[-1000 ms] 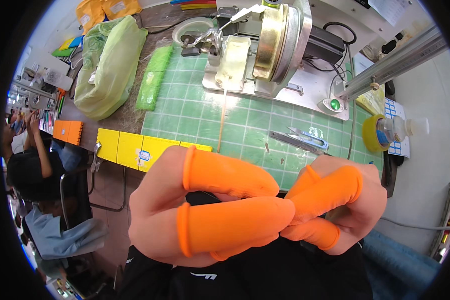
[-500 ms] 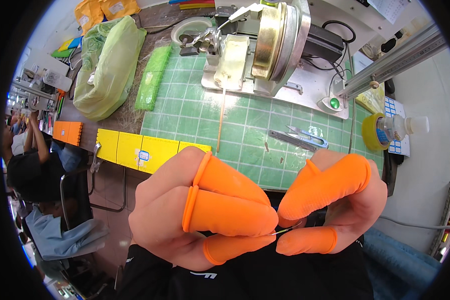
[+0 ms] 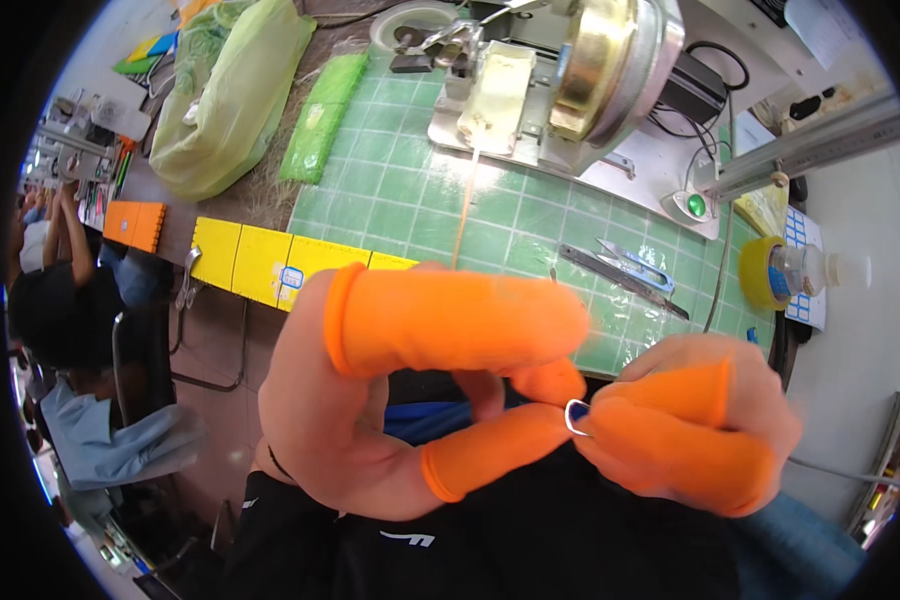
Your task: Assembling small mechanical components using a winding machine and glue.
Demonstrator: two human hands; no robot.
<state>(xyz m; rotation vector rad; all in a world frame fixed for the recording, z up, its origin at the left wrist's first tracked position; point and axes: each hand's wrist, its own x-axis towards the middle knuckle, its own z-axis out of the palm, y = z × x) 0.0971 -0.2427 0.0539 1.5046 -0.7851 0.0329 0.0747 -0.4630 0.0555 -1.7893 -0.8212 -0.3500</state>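
Orange finger cots cover several fingers of both my hands. My left hand [image 3: 342,425] has its thumb and a bent finger brought together at the tips, while its index finger stretches out above them. At those tips is a small shiny curved piece [image 3: 569,416], loop-shaped and pale, with dark blue showing inside the curve; its kind is unclear. Closed fingers of my right hand [image 3: 685,435] grip it from the other side and hide part of it. Both hands are in front of the table edge, above my dark clothing.
On the green mat [image 3: 370,215] lie blue-handled snips [image 3: 645,272] and a dark slim tool [image 3: 610,275]. Behind stands a machine with a brass-coloured wheel [image 3: 592,70]. Yellow blocks [image 3: 260,262] line the left edge, near a plastic bag [image 3: 230,110]. A tape roll [image 3: 760,272] stands right.
My left index finger has lifted and straightened away from the pinch. My right fingers have closed around the small piece, which now shows as a loop. The view has shifted slightly.
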